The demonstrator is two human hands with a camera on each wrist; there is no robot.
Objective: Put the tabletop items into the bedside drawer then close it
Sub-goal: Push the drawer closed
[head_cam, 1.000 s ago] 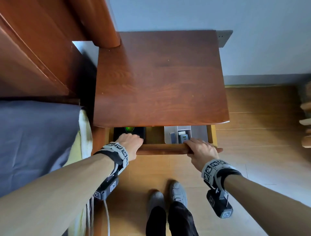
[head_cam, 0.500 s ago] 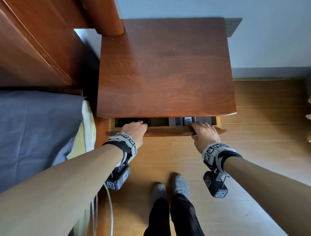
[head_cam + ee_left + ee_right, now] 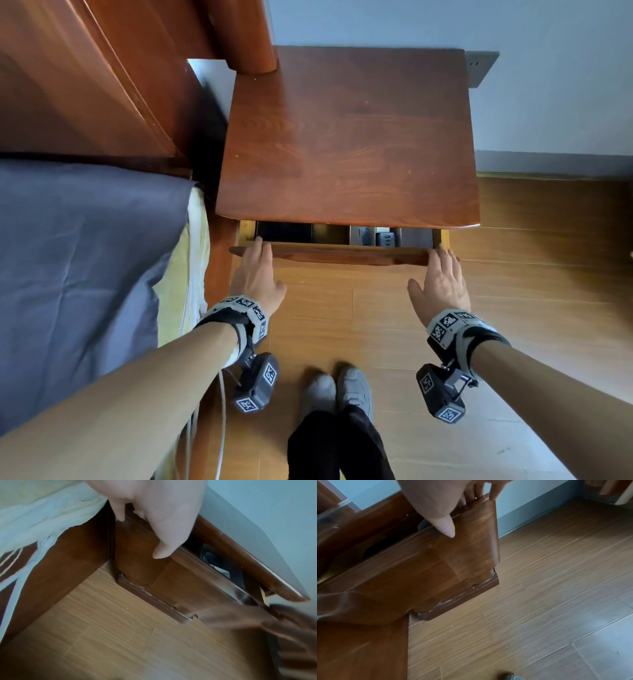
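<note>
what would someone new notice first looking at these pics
First, the two outstretched arms: the left hand and right hand lie flat with straight fingers against the front of the bedside drawer, one near each end. The drawer is open only a narrow slit under the big bare top of the nightstand, with a dark flat item and a grey charger just visible inside.

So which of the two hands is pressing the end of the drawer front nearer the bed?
The left hand: its straight fingers rest on the drawer front at the end beside the bed, while the right hand presses the far end.
</note>
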